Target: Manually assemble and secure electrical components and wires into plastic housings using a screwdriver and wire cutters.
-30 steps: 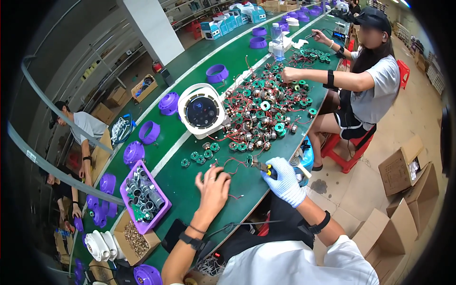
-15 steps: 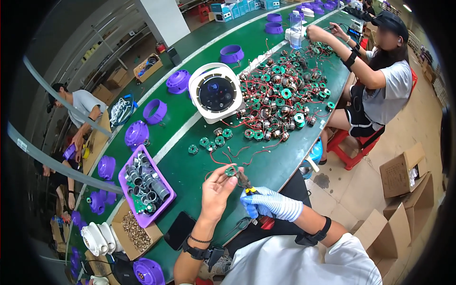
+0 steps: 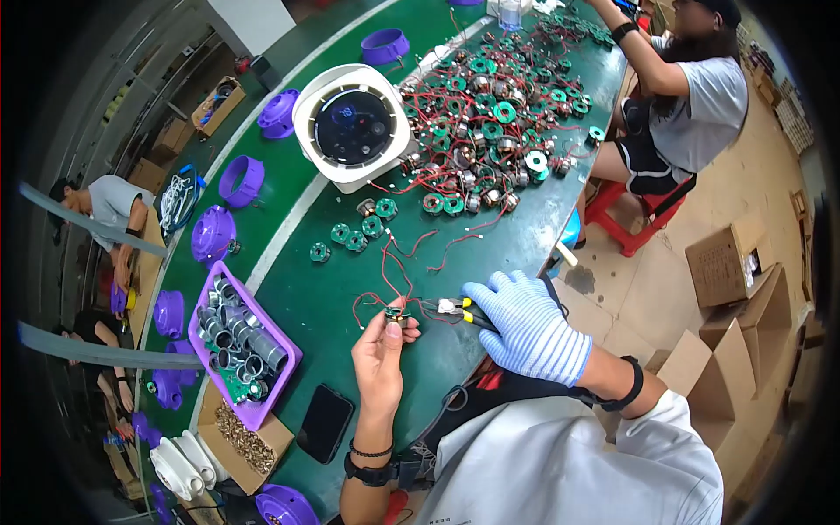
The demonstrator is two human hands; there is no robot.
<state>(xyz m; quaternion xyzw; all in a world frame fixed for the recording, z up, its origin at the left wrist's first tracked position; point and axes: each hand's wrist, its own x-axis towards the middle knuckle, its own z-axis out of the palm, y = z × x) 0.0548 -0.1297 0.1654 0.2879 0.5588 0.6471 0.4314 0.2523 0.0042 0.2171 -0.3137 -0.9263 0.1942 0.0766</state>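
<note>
The bare left hand (image 3: pixel 381 363) pinches a small motor with a green ring-shaped board (image 3: pixel 398 317) between thumb and fingers, just above the near side of the green tabletop (image 3: pixel 319 324). The gloved right hand (image 3: pixel 534 328) is wrapped around yellow-and-black pliers (image 3: pixel 479 317), their nose beside the motor among its thin leads; whether they grip a lead is too small to tell. Work on this piece looks unfinished, since the tool is at its wires and red wire trails from it. Loose red wire pieces (image 3: pixel 455 249) lie beyond, perhaps trimmings. A small group of similar motors (image 3: pixel 354 241) sits apart, without evident long wires, and seems already dealt with. The large heap of wired motors (image 3: pixel 503 112) beyond, with red leads attached, suggests that far more is left than done.
</note>
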